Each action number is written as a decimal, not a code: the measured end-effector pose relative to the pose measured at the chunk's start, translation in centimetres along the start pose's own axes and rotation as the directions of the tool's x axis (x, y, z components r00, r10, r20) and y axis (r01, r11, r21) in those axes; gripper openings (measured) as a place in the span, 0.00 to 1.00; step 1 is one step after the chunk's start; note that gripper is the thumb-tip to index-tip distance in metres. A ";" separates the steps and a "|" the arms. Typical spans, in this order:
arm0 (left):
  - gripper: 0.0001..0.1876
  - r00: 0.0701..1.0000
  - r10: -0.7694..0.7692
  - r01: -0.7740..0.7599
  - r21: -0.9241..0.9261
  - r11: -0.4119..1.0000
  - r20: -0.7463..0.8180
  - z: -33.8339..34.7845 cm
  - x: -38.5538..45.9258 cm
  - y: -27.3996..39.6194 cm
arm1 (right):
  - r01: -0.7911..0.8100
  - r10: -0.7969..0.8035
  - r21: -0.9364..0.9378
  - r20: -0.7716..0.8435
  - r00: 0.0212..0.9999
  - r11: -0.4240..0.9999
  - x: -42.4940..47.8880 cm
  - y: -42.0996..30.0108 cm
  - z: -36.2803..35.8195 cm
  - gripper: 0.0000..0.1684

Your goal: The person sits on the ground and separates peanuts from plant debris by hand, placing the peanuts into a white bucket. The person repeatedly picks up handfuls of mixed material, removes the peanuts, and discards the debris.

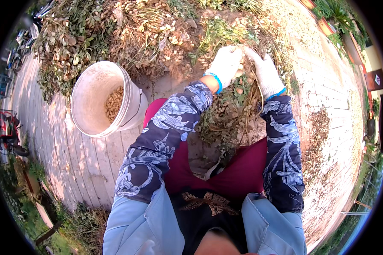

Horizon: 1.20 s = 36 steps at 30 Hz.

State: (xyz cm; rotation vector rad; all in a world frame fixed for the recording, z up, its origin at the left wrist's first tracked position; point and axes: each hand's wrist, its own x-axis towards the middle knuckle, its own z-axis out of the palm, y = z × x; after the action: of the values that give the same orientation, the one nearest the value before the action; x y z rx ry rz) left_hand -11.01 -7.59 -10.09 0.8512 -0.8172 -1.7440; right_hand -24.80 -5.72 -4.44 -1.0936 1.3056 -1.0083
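Note:
Both hands wear white knit gloves with blue cuffs and meet at a peanut plant. My left hand (226, 65) is closed around pods at the plant's roots; how many it holds is hidden. My right hand (265, 71) grips the same peanut plant (250, 92), whose dry stems hang down between my forearms. Picked peanut plants (223, 122) with wilted leaves lie below, between my knees. To the left, a white plastic bucket (97, 127) leans with its mouth towards me, and unshelled peanuts (115, 103) cover part of its bottom.
A wide heap of uprooted peanut plants (140, 41) lies in front, pods still on many. Peanuts are spread on the paved ground (306, 28) at upper right. Dry leaf litter (317, 134) lies to the right. Potted plants (327, 27) and a red vehicle (8, 132) stand at the edges.

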 end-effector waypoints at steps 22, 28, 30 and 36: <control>0.19 0.911 0.393 -0.301 0.449 0.841 -0.126 1.3 -0.3 -2.8 | 0.121 -0.319 -0.487 -0.347 0.882 0.865 1.5 0.9 1.6 0.30; 0.13 0.933 0.340 -0.276 0.372 0.886 -0.120 1.3 0.2 -2.5 | 0.088 -0.302 -0.495 -0.372 0.878 0.864 0.5 -0.4 2.5 0.33; 0.10 0.942 0.331 -0.301 0.303 0.904 -0.052 1.1 -0.3 -1.4 | 0.077 -0.232 -0.373 -0.391 0.891 0.925 1.0 0.0 2.3 0.36; 0.08 1.000 -0.015 0.016 -0.063 0.998 0.020 2.0 -1.3 0.9 | -0.011 0.064 0.275 -0.183 0.981 0.961 3.1 2.0 -0.5 0.36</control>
State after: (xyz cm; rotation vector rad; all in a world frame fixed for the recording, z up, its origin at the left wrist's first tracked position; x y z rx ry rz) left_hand -11.88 -6.35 -8.06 0.8015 -0.7664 -1.7851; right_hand -25.32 -8.38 -7.07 -0.7744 1.2869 -1.2475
